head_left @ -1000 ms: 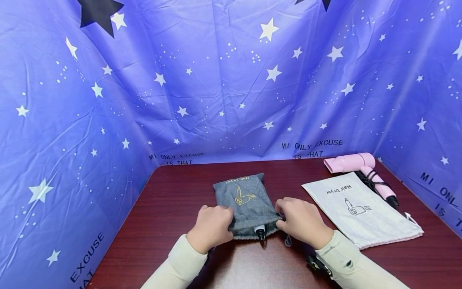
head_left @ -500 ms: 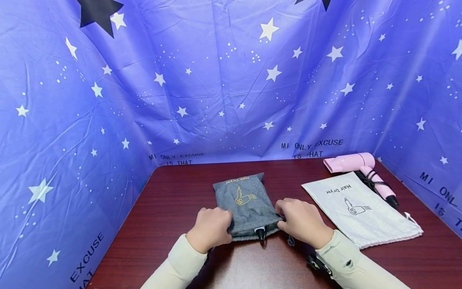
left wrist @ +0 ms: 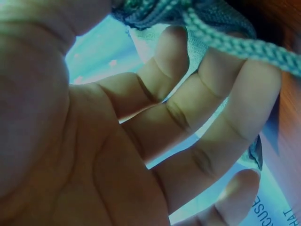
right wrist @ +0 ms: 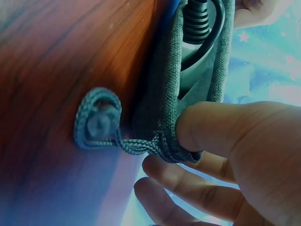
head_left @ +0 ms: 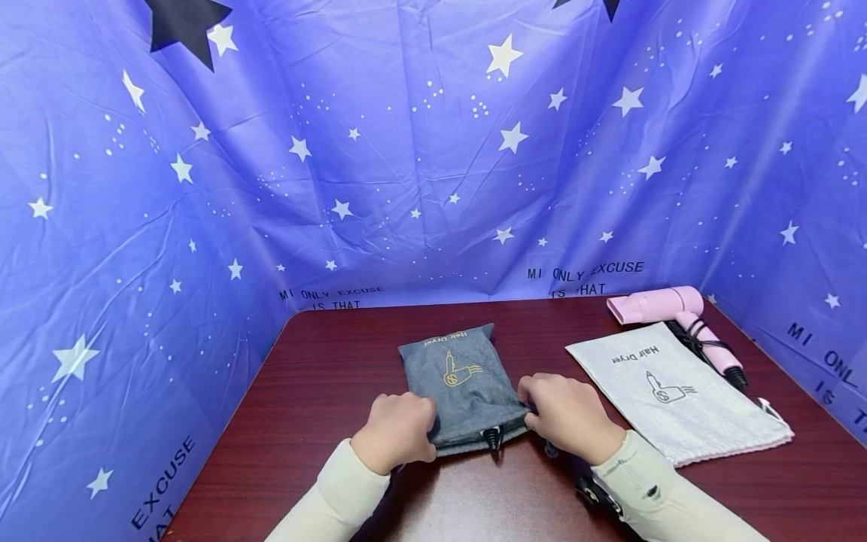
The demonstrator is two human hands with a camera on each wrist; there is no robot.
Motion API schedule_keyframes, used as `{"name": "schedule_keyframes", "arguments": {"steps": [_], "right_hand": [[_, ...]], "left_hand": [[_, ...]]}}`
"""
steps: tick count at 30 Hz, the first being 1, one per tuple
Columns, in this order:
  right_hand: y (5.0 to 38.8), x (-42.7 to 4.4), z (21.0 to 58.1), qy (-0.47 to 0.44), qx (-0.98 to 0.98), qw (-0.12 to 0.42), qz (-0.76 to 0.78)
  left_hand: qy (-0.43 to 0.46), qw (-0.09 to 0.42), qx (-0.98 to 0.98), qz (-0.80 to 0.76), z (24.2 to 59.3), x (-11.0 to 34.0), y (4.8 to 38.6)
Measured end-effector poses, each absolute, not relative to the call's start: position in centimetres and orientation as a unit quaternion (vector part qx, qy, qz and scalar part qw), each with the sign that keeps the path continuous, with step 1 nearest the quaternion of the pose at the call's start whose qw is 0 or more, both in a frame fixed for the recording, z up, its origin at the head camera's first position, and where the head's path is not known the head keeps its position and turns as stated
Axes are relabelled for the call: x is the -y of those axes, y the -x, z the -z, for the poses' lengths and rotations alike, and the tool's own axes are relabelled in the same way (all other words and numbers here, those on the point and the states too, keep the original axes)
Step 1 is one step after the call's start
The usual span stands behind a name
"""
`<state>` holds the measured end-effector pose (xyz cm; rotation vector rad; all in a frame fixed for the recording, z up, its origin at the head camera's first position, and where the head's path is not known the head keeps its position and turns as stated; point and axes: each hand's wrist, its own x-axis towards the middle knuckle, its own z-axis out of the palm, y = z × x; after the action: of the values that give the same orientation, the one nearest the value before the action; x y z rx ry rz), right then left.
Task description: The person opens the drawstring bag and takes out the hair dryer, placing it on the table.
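A dark grey drawstring bag point(head_left: 467, 380) with a yellow hair dryer drawing lies on the table, its mouth toward me. From the mouth pokes a hair dryer's black ribbed cord sleeve point(head_left: 493, 436); the right wrist view shows this sleeve point(right wrist: 195, 23) and a loop of black cord between the bag's edges. The rest of that dryer is hidden inside. My left hand point(head_left: 400, 427) grips the left corner of the mouth, with the braided drawstring point(left wrist: 244, 47) across its fingers. My right hand point(head_left: 567, 412) pinches the right corner between thumb and fingers, beside a clear cord toggle point(right wrist: 101, 121).
To the right lies a flat white hair dryer bag point(head_left: 677, 395) with a white drawstring. Behind it rests a pink hair dryer point(head_left: 660, 305), its black cord wound round the handle. Blue starry cloth point(head_left: 420, 150) surrounds the dark red table point(head_left: 339, 339).
The grey bag's mouth, gaping a second ago, now looks narrower, and less of the dryer's handle end shows. Both hands have shifted very slightly and keep their hold on the corners.
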<state>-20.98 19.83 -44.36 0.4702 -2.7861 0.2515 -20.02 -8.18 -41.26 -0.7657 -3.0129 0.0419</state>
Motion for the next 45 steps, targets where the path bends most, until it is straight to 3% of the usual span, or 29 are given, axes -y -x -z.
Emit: {"name": "schedule_keyframes", "arguments": {"steps": [23,34,45], "right_hand": [[21.4,-20.0,45.1,-0.169,0.965,0.181,-0.091],[21.6,-19.9,45.4,-0.166,0.969,0.154,-0.101],[21.1,-19.4,44.8,-0.151,0.973,0.125,-0.119]], "left_hand": [[0.25,0.018,0.968,-0.008,41.5,7.8,20.1],[0.275,0.017,0.959,-0.059,42.2,7.8,20.2],[0.325,-0.025,0.944,-0.041,41.9,7.5,20.1]]}}
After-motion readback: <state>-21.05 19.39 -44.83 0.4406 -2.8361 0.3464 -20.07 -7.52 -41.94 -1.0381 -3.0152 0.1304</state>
